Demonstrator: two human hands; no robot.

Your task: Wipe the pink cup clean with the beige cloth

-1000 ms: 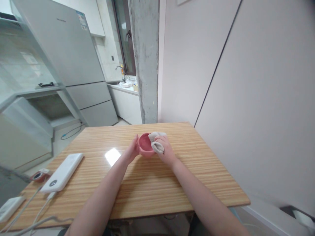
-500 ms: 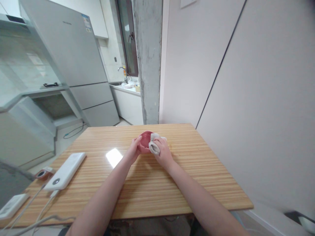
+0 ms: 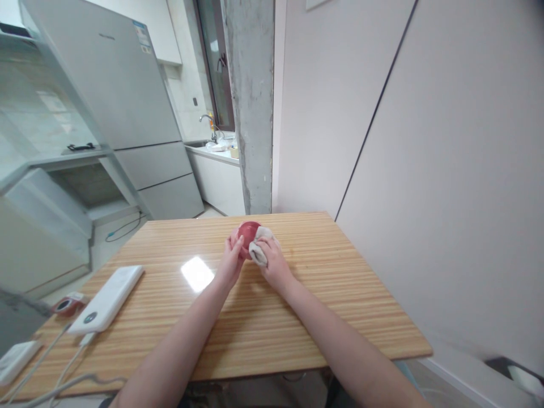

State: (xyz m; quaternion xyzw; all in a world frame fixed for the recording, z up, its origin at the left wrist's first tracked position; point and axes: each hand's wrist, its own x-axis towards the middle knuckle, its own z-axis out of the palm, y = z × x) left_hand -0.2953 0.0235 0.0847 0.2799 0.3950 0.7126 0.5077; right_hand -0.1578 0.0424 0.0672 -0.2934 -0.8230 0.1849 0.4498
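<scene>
A small pink bowl (image 3: 247, 231) is held just above the wooden table (image 3: 255, 317), tilted so its underside faces me. My left hand (image 3: 230, 261) grips its left side. Against the bowl's right side, my right hand (image 3: 272, 262) presses a crumpled white cloth (image 3: 256, 247). Both forearms reach in from the bottom edge.
A white power bank (image 3: 107, 298) with cables lies at the table's left, beside a small red-rimmed device (image 3: 64, 305) and a white block (image 3: 15, 361). A wall runs along the table's right side. A fridge (image 3: 114, 102) and a concrete pillar (image 3: 250, 107) stand beyond.
The bowl has been tipped from mouth-up to underside toward me and shifted slightly left and away. The cloth has moved from the rim onto the bowl's side.
</scene>
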